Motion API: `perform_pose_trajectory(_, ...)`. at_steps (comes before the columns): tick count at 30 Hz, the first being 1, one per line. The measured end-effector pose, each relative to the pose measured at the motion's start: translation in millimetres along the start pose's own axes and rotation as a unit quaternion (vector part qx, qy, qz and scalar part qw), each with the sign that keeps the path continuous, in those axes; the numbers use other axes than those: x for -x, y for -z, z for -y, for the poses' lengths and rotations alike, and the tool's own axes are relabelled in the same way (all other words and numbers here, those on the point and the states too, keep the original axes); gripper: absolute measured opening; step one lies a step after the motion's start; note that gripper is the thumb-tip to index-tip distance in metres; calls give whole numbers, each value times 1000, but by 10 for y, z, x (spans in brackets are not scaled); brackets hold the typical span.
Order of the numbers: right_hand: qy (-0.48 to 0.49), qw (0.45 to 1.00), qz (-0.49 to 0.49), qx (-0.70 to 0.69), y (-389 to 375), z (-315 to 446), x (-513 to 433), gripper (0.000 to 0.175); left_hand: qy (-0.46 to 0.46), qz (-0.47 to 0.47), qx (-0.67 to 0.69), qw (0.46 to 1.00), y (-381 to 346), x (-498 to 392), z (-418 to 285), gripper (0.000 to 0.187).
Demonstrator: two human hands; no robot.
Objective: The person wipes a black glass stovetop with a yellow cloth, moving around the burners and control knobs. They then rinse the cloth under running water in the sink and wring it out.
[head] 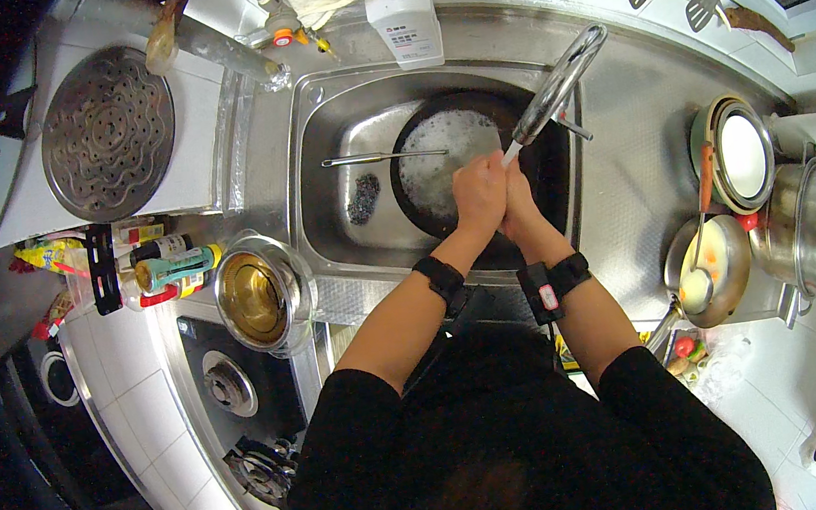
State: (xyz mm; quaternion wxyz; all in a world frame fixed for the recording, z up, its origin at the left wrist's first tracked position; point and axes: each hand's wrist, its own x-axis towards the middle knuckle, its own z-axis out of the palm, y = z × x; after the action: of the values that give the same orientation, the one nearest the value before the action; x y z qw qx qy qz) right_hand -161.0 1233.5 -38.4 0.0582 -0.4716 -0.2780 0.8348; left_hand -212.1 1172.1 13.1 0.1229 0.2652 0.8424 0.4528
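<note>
Over the sink, my left hand and my right hand are pressed together at the end of a chrome faucet. A thin pale stream, apparently water, runs from the spout onto them. My fingers are curled and overlap, so whether anything is between them is hidden. Beneath lies a dark wok with foamy water in it. A slim metal utensil handle reaches over the wok's left rim. Left of the wok, a scouring pad rests on the sink floor.
Behind the sink stands a white jug. A glass bowl holding a metal basin sits at left, near the gas stove. At right are stacked bowls, a pan with a ladle and a lidded steel pot.
</note>
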Motion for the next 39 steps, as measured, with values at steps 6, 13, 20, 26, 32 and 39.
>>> perform_pose_trajectory(6, -48, 987, 20, 152, -26, 101, 245, 59, 143, 48, 102, 983, -14, -21, 171, 38)
perform_pose_trajectory(13, -66, 985, 124, -99, -91, 363, 440, 54, 199, 81, 391, 895, 58, -54, 243, 34)
perform_pose_trajectory(20, -6, 999, 5, 53, -278, 407, 476, 61, -150, 6, -16, 989, 58, 69, 141, 25)
perform_pose_trajectory(26, 49, 977, -36, 203, -242, 261, 391, 71, 154, 57, 198, 966, 55, 20, 64, 31)
perform_pose_trajectory(32, 94, 979, 89, 160, -73, 265, 434, 45, 361, 104, 600, 706, 217, -106, 194, 51)
perform_pose_trajectory(39, 117, 980, 128, 99, 97, 434, 552, 33, 347, 198, 509, 762, 391, -92, 195, 39)
